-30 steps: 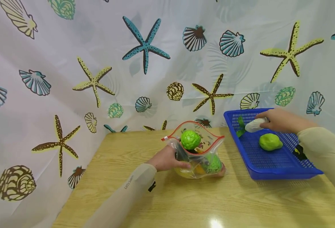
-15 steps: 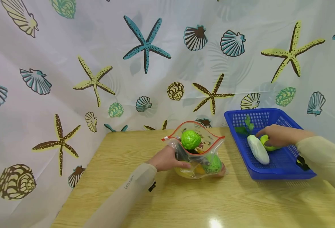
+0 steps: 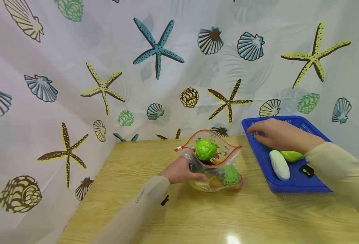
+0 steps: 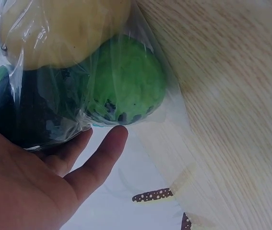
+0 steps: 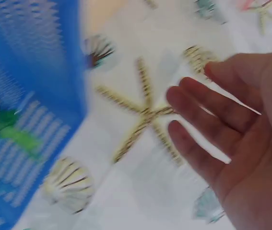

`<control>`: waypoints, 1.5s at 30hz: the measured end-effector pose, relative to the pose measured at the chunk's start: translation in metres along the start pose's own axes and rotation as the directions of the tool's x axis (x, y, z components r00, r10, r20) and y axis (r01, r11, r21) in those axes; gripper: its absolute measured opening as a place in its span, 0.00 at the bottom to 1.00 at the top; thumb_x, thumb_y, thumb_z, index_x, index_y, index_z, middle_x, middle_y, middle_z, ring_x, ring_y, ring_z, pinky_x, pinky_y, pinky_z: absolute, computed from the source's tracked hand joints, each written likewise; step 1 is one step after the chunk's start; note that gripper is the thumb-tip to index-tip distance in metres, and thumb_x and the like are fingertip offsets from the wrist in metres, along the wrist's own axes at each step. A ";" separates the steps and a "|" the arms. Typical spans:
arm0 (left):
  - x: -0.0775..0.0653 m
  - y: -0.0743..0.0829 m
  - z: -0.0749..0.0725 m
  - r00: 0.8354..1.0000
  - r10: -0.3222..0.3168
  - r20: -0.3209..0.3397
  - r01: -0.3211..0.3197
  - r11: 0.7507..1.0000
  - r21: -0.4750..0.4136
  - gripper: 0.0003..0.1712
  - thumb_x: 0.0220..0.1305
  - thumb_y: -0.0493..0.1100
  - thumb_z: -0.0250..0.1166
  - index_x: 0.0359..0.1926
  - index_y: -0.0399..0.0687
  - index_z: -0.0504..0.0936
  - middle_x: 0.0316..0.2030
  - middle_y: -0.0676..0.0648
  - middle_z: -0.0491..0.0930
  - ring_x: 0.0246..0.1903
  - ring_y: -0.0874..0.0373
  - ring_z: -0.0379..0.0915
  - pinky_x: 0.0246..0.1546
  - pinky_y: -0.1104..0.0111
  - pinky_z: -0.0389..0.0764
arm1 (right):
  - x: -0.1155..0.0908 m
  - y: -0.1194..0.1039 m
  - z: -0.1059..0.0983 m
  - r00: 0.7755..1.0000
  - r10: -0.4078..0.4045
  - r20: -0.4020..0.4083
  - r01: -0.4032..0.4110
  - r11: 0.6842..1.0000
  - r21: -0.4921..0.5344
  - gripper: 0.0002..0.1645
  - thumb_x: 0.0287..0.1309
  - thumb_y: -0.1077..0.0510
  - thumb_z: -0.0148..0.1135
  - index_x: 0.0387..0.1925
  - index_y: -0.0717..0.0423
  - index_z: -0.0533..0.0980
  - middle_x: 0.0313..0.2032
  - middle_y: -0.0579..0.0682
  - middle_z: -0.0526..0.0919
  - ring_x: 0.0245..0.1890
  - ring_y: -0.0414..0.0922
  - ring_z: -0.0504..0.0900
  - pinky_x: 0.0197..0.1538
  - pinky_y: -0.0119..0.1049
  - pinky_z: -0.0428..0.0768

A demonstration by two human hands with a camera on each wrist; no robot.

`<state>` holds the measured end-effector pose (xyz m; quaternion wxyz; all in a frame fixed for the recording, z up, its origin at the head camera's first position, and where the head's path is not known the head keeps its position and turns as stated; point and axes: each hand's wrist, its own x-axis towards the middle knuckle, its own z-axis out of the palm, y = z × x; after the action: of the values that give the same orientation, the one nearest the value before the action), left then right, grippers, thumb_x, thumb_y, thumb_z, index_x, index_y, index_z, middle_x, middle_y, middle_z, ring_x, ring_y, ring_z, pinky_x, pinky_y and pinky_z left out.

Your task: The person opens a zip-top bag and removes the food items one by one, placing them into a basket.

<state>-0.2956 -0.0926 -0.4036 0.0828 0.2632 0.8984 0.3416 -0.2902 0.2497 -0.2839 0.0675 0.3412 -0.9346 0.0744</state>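
My left hand (image 3: 181, 171) grips the side of a clear slider zip bag (image 3: 218, 184) with a red-rimmed open mouth. A bright green knobbly toy fruit (image 3: 206, 150) shows at the mouth. Lower in the bag are a green round piece (image 4: 128, 81), a pale yellow piece (image 4: 64, 28) and a dark one (image 4: 35, 105). My right hand (image 3: 281, 135) hovers over the left side of a blue basket (image 3: 266, 174), fingers loosely bent and holding nothing. Beneath it lie a white elongated piece (image 3: 279, 165) and a yellow-green lemon-shaped fruit (image 3: 291, 156).
Both things stand on a wooden table (image 3: 143, 159). Behind rises a white curtain (image 3: 173, 84) printed with starfish and shells. Green leaves (image 5: 20, 136) lie in the basket, mostly hidden by my right hand in the head view.
My right hand let go of the white piece, which now lies in the basket's front left. The hand then rose and moved left. My left hand and the bag stay put.
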 end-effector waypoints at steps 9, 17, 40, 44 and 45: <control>0.003 0.001 0.000 1.000 0.031 -0.002 -0.031 0.999 -0.005 0.63 0.35 0.70 0.74 0.70 0.59 0.54 0.64 0.60 0.60 0.59 0.69 0.55 0.61 0.59 0.64 | 0.041 -0.072 0.001 0.965 -0.248 -0.082 0.243 0.967 -0.072 0.15 0.61 0.60 0.58 0.49 0.50 0.79 0.46 0.49 0.82 0.40 0.43 0.78 0.36 0.44 0.81; 0.004 0.000 0.003 0.998 0.065 0.013 -0.064 0.996 -0.060 0.53 0.37 0.66 0.75 0.64 0.64 0.59 0.57 0.63 0.66 0.53 0.70 0.61 0.57 0.60 0.69 | 0.074 -0.095 0.024 0.945 -0.326 -0.006 0.325 0.944 -0.060 0.16 0.57 0.64 0.62 0.48 0.54 0.80 0.44 0.51 0.82 0.45 0.45 0.75 0.45 0.45 0.80; 0.002 0.002 0.000 1.000 0.016 0.010 -0.016 1.000 -0.023 0.56 0.40 0.63 0.76 0.67 0.55 0.57 0.60 0.55 0.64 0.56 0.64 0.61 0.57 0.58 0.69 | 0.088 -0.092 0.041 0.958 -0.220 0.185 0.259 0.939 -0.225 0.31 0.48 0.55 0.71 0.56 0.55 0.74 0.50 0.55 0.73 0.47 0.49 0.70 0.45 0.45 0.79; 0.001 0.000 0.000 1.000 0.027 0.013 -0.027 1.000 -0.010 0.58 0.40 0.65 0.75 0.68 0.53 0.56 0.59 0.54 0.65 0.55 0.64 0.61 0.57 0.58 0.70 | 0.087 -0.093 0.041 0.959 -0.177 0.223 0.214 0.965 -0.154 0.33 0.48 0.57 0.70 0.58 0.56 0.71 0.56 0.55 0.72 0.49 0.48 0.73 0.45 0.46 0.80; 0.001 0.000 0.000 1.000 0.029 0.012 -0.028 1.000 -0.005 0.59 0.40 0.65 0.75 0.69 0.52 0.55 0.61 0.53 0.63 0.56 0.64 0.61 0.57 0.58 0.70 | 0.087 -0.092 0.041 0.960 -0.170 0.224 0.205 0.968 -0.141 0.34 0.48 0.57 0.70 0.58 0.56 0.71 0.56 0.55 0.72 0.48 0.47 0.73 0.45 0.45 0.80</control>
<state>-0.2959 -0.0918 -0.4036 0.0842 0.2779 0.8932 0.3433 -0.2992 0.1178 -0.2999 0.0029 0.4279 -0.9027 -0.0456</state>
